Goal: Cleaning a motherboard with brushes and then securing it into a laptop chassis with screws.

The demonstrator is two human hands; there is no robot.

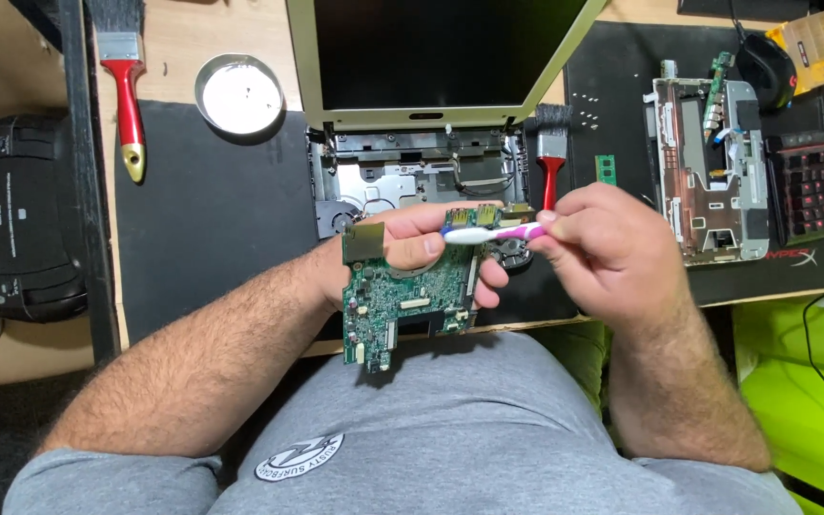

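Over the lap, near the desk edge: left hand [422, 250] grips green circuit board [402, 300], right hand [598, 243] pinches pink-white toothbrush [493, 232] against its far edge. Opened laptop [431, 124] sits beyond.

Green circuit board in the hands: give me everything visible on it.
The green circuit board is flat and roughly rectangular, dense with small chips and connectors, with metal ports along its top edge and a dark square patch at its upper left corner. The left hand grips it above the lap; the pink-and-white toothbrush in the right hand touches its ports.
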